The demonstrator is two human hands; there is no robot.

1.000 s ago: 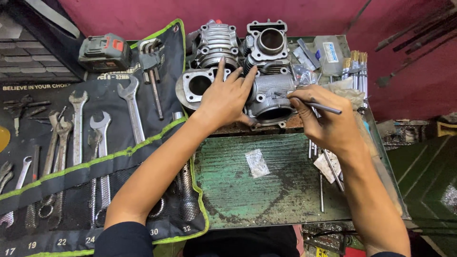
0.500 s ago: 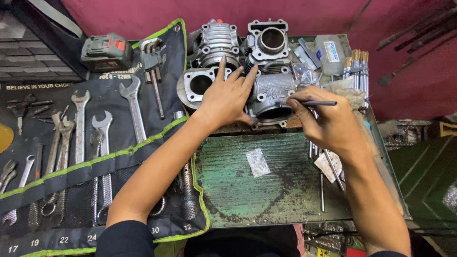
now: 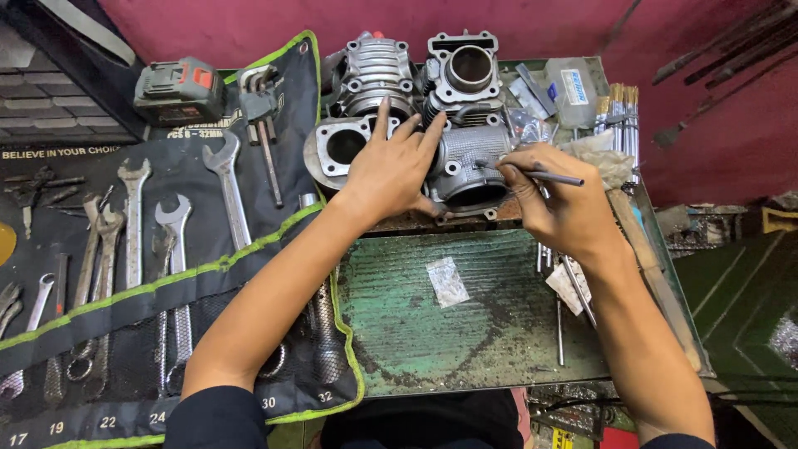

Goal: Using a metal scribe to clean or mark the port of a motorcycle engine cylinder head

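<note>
Two hands are engaged: the engine cylinder [image 3: 472, 170] is steadied under the flat, unclenched left hand [image 3: 391, 170] while a thin metal pick [image 3: 540, 174], pinched in the right hand [image 3: 559, 199], is worked at its fins, where a steady, light touch seems called for.

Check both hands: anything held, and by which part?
Right hand pinches a thin metal rod near its working end; left hand steadies the engine cylinder from its side.

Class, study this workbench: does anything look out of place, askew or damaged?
Mostly the bench top: its green paint is worn and stained, with a small foil packet loose mid-surface. The spanners sit orderly in their roll.
</note>
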